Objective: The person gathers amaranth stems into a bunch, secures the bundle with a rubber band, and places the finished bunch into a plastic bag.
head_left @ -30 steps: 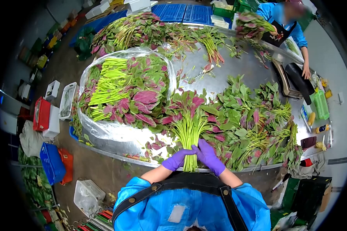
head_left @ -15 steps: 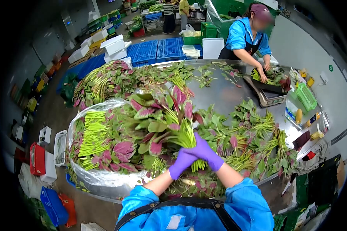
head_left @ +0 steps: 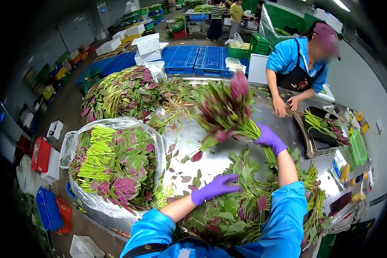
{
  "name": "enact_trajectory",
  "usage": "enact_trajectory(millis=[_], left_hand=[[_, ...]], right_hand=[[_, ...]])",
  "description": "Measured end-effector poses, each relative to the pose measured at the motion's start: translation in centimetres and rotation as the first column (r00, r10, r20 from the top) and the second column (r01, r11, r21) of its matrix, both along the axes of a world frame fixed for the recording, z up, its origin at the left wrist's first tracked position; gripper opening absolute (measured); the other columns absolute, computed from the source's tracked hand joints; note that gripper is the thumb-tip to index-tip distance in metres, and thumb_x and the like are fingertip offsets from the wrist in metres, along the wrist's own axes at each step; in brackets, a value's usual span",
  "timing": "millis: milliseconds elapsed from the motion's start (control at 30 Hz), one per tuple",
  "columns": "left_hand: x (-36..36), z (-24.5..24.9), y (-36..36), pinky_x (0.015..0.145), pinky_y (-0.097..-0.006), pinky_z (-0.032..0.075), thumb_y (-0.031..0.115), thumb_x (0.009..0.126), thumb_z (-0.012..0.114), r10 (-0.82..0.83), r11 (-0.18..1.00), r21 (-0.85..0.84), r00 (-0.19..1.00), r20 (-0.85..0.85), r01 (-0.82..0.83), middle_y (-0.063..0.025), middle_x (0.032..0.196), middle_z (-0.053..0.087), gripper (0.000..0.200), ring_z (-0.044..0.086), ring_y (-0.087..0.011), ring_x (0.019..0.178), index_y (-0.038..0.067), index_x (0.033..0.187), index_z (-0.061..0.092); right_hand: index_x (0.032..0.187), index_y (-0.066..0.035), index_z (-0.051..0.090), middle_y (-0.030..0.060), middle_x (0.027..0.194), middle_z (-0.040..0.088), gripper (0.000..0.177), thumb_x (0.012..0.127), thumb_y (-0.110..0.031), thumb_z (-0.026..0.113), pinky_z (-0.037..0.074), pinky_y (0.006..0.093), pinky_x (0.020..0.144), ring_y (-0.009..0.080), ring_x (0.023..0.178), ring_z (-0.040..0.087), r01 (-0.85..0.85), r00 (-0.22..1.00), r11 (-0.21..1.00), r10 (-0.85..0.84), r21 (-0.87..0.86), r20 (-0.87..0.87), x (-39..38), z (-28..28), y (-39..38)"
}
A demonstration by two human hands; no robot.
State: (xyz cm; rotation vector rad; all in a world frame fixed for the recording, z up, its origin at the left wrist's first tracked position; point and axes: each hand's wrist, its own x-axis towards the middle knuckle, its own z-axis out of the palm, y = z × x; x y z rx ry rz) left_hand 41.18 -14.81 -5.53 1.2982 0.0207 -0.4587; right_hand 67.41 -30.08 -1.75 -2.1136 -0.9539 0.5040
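Note:
My right hand (head_left: 270, 139), in a purple glove, is closed around the stems of a bunch of red amaranth (head_left: 228, 112). The bunch is held above the metal table, its green and purple leaves blurred and pointing away to the left. My left hand (head_left: 215, 189), also gloved, has its fingers apart and holds nothing. It hovers beside loose amaranth (head_left: 232, 206) on the near part of the table. Left of it stands a clear plastic bag (head_left: 159, 148) filled with amaranth, with stems stacked on one side and leaves on the other.
A larger amaranth heap (head_left: 124, 92) lies at the back left of the metal table (head_left: 210, 165). Across the table, a co-worker (head_left: 296, 64) rests both hands near a scale (head_left: 316, 148) bearing amaranth. A green basket (head_left: 357, 147) stands at right. Blue pallets (head_left: 180, 59) lie behind.
My left hand has let go of the bunch and moved away with fingers spread. My right hand has carried the bunch forward and right. The co-worker's hands have left the greens on the scale.

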Motion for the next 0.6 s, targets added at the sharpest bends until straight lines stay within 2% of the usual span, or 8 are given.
enact_trajectory(millis=[33,67,167,367,433,500,533,600], left_hand=[[-1.8,-0.9,0.4,0.098,-0.0307,0.035,0.012,0.082,0.06,-0.02,0.998,-0.052,0.998,-0.056,0.017,-0.0147,0.133,0.038,0.057,0.035,-0.0223,0.124,0.001,0.132,0.033],[-3.6,-1.4,0.7,0.097,-0.0303,0.037,0.009,0.083,0.059,0.006,0.998,-0.055,0.998,-0.062,-0.009,-0.0139,0.131,0.04,0.055,0.037,-0.0213,0.123,0.002,0.131,0.034],[-9.1,-2.3,1.7,0.096,-0.0301,0.039,0.004,0.083,0.058,0.089,0.996,-0.015,0.989,-0.118,-0.091,-0.0114,0.127,0.045,0.051,0.043,-0.0192,0.118,0.003,0.129,0.038],[-18.0,-3.0,5.2,0.092,-0.0281,0.042,0.008,0.081,0.062,0.294,0.953,0.107,0.95,-0.106,-0.283,-0.0107,0.115,0.055,0.044,0.052,-0.0163,0.106,0.002,0.122,0.046],[-20.1,-1.0,6.1,0.091,-0.0282,0.041,0.007,0.082,0.06,0.338,0.933,0.159,0.938,-0.075,-0.323,-0.0084,0.115,0.055,0.041,0.051,-0.0144,0.106,0.003,0.121,0.048],[-22.3,0.5,7.1,0.09,-0.0294,0.042,0.009,0.082,0.061,0.374,0.89,0.27,0.927,0.026,-0.367,-0.0088,0.113,0.057,0.04,0.052,-0.0148,0.105,0.003,0.12,0.049],[-23.1,1.2,7.9,0.09,-0.0299,0.042,0.009,0.082,0.061,0.391,0.878,0.267,0.917,0.076,-0.397,-0.0091,0.113,0.057,0.04,0.053,-0.0153,0.105,0.003,0.12,0.05],[-25.4,1.1,8.8,0.088,-0.0302,0.043,0.009,0.082,0.06,0.449,0.843,0.249,0.879,0.163,-0.477,-0.0095,0.113,0.057,0.038,0.054,-0.0167,0.104,0.004,0.118,0.051]], right_hand=[[0.111,-0.005,0.052,0.015,0.094,0.061,0.06,0.054,-0.01,0.072,0.047,0.0344,0.079,0.0277,0.085,0.059,0.01,0.987,0.958,0.036,-0.286,0.154,1.4,-1.4,-0.9],[0.107,-0.006,0.054,0.0176,0.092,0.06,0.057,0.054,-0.012,0.072,0.047,0.0368,0.079,0.0318,0.084,0.059,0.058,0.938,0.912,0.09,-0.407,0.334,2.7,-4.7,-2.1],[0.109,-0.008,0.054,0.0193,0.096,0.06,0.06,0.052,-0.014,0.071,0.047,0.0411,0.08,0.038,0.088,0.057,0.319,0.802,0.776,0.084,-0.544,0.591,4.9,-19.2,-5.4],[0.132,-0.009,0.031,0.0158,0.116,0.053,0.102,0.046,-0.027,0.082,0.037,0.0521,0.091,0.0351,0.107,0.051,0.362,0.867,0.605,0.061,-0.709,0.495,1.9,-10.3,-3.1],[0.13,-0.008,0.036,0.017,0.115,0.054,0.083,0.059,-0.027,0.074,0.039,0.0467,0.092,0.0314,0.105,0.053,0.293,0.896,0.664,0.061,-0.688,0.44,0.8,-7.2,-1.0],[0.128,-0.005,0.04,0.0184,0.116,0.054,0.075,0.063,-0.026,0.072,0.042,0.0404,0.089,0.0297,0.104,0.055,0.147,0.913,0.854,0.077,-0.5,0.4,-2.7,-3.7,2.7],[0.128,-0.005,0.04,0.0184,0.116,0.054,0.075,0.063,-0.026,0.072,0.042,0.0404,0.089,0.0297,0.104,0.055,0.108,0.909,0.859,0.118,-0.5,0.4,-5.1,-1.7,5.1],[0.124,-0.004,0.045,0.0187,0.114,0.055,0.067,0.065,-0.023,0.071,0.044,0.035,0.088,0.0283,0.104,0.055,-0.201,0.956,0.957,0.238,-0.207,0.173,-10.9,1.7,9.6]])
